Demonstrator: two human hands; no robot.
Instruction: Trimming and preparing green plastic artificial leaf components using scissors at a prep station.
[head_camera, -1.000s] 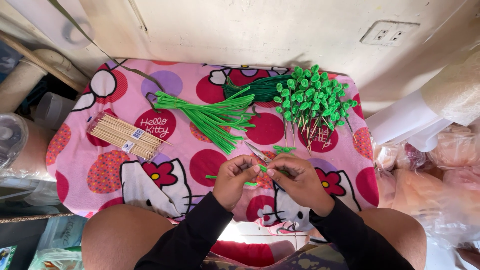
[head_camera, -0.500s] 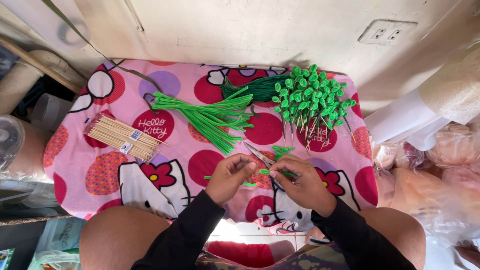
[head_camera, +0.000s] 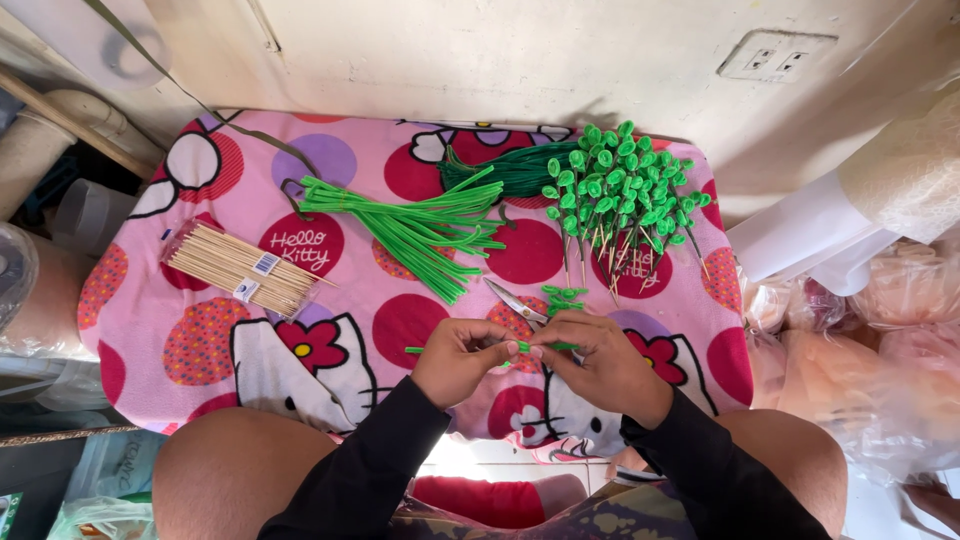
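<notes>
- Both hands meet over the near middle of the worktop (head_camera: 200, 370), which is draped in a pink cartoon-cat cloth with red dots.
- Left hand (head_camera: 455, 362) and right hand (head_camera: 600, 365) pinch one thin green stick (head_camera: 520, 347) between them; fingers of both closed on it, tips nearly touching. Looks mid-wrap, judging by the grip; exact wrap state too small to tell.
- Done pile, by the look of it: a cluster of green-tipped sticks (head_camera: 620, 190) at far right, heads bunched, bare wooden ends pointing toward the hands. Many already there.
- Supply left: a bundle of green stems (head_camera: 420, 225) in the middle, lying loose and fanned; a clear pack of bare wooden skewers (head_camera: 240, 268) at left, apparently full and lying untouched.
- Small scissors (head_camera: 515, 300) just beyond the hands; green offcuts (head_camera: 563, 297) beside them.
- Judgement: well underway, a good share finished, plenty of raw stock remaining.
</notes>
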